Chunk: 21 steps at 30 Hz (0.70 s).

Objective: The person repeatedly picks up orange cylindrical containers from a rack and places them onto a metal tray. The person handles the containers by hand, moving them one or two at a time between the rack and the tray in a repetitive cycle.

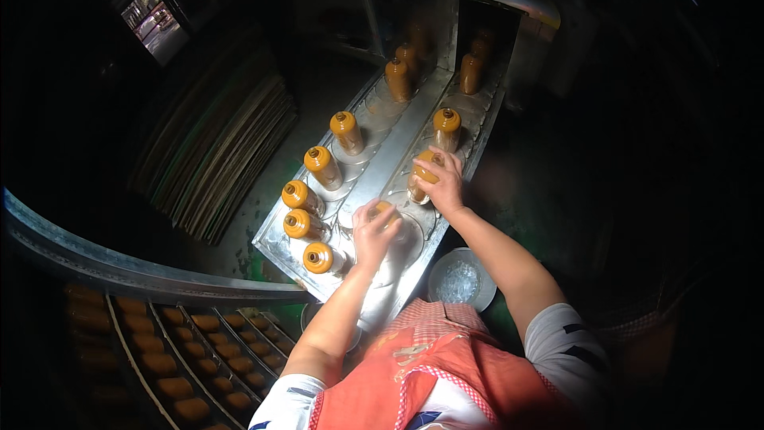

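My left hand [372,231] is closed round the top of a bottle-shaped piece [385,209], orange-yellow and mostly hidden by the fingers. A little farther right and away, my right hand [446,179] grips a similar glass bottle [422,189] by its glossy orange-yellow shoulder; its lower part looks clear. Beyond that hand stands another orange-topped bottle [446,129], upright on round plates of the metal conveyor table [398,143]. Along the table's left side stand several more of them, among them a bottle [346,131] and a near one [318,258].
A metal-hooded tunnel opening [485,28] stands at the far end, with a bottle [470,73] before it. Below the table's right edge sits a round basin [461,280]. Racks of orange pieces [175,388] fill the lower left, behind a curved metal rail [143,271]. Stacked boards [219,143] lean at left.
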Motion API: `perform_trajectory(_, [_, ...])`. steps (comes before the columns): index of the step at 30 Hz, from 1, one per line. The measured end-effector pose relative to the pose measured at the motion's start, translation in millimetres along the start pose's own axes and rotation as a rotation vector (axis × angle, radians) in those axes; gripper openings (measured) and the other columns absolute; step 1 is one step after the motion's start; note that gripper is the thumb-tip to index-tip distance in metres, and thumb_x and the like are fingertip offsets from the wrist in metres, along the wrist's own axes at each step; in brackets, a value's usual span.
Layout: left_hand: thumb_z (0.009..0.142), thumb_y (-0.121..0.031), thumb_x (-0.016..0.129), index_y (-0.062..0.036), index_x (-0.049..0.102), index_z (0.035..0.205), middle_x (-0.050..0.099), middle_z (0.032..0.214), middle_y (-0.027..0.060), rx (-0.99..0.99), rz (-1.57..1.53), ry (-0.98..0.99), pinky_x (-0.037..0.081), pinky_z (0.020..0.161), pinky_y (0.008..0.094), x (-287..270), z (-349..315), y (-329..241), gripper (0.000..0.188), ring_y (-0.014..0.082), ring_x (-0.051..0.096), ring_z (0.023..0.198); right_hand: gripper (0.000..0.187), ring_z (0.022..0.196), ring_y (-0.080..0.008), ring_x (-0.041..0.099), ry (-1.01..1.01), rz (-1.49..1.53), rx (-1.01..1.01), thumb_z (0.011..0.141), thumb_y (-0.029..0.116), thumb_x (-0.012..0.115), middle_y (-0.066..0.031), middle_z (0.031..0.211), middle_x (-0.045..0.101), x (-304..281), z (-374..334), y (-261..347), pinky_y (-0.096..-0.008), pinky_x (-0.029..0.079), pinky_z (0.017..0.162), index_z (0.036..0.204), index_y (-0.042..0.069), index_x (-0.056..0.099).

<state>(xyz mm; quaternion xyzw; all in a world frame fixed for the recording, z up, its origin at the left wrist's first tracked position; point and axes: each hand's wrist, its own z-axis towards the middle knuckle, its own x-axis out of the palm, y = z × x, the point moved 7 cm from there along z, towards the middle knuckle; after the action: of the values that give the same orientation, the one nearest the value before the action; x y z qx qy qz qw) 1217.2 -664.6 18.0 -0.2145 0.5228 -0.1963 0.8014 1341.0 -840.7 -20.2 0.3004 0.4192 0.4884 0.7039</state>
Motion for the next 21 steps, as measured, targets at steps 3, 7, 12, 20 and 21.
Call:
perform_trajectory(3, [0.072,-0.018,0.083,-0.0177,0.078,0.109,0.06,0.131,0.0078,0.002,0.099,-0.011,0.041,0.105,0.0419,58,11,31,0.038,0.0316,0.049,0.121,0.045,0.126,-0.0329,0.041,0.093,-0.031,-0.01,0.064,0.012,0.085,-0.0023,0.138,0.055,67,11,-54,-0.0398,0.039,0.108,0.106,0.028,0.078])
perform_trajectory(7, [0.077,-0.021,0.081,-0.025,0.078,0.111,0.048,0.146,0.0122,-0.022,0.119,0.111,0.035,0.112,0.0491,103,6,44,0.034,0.0422,0.039,0.132,0.046,0.13,-0.0339,0.039,0.148,-0.065,0.139,0.067,0.011,0.084,-0.0051,0.143,0.051,104,10,-113,-0.04,0.037,0.111,0.11,0.027,0.077])
perform_trajectory(12, [0.081,-0.012,0.076,-0.0221,0.078,0.109,0.051,0.143,0.0171,-0.052,0.086,0.071,0.039,0.109,0.0468,92,41,1,0.029,0.0407,0.047,0.126,0.04,0.134,-0.0336,0.038,0.154,-0.095,0.127,0.076,0.014,0.08,-0.0116,0.147,0.047,61,43,-138,-0.0391,0.035,0.113,0.113,0.026,0.077])
perform_trajectory(20, [0.09,0.002,0.065,-0.0002,0.074,0.106,0.068,0.099,0.0059,-0.496,-0.346,-0.009,0.053,0.075,0.0251,6,-27,-27,0.018,0.0125,0.064,0.088,0.026,0.107,-0.0199,0.059,0.156,0.258,0.322,0.088,-0.002,0.065,-0.0085,0.118,0.058,-56,-4,-215,-0.0294,0.052,0.087,0.111,0.005,0.073])
perform_trajectory(21, [0.091,0.001,0.065,0.0003,0.073,0.106,0.067,0.099,0.0053,-0.607,-0.308,-0.022,0.053,0.074,0.0244,-5,-47,-19,0.017,0.0115,0.064,0.086,0.026,0.106,-0.0192,0.059,0.188,0.259,0.351,0.087,-0.004,0.063,-0.0079,0.115,0.059,-63,-12,-214,-0.0283,0.052,0.086,0.11,0.005,0.073])
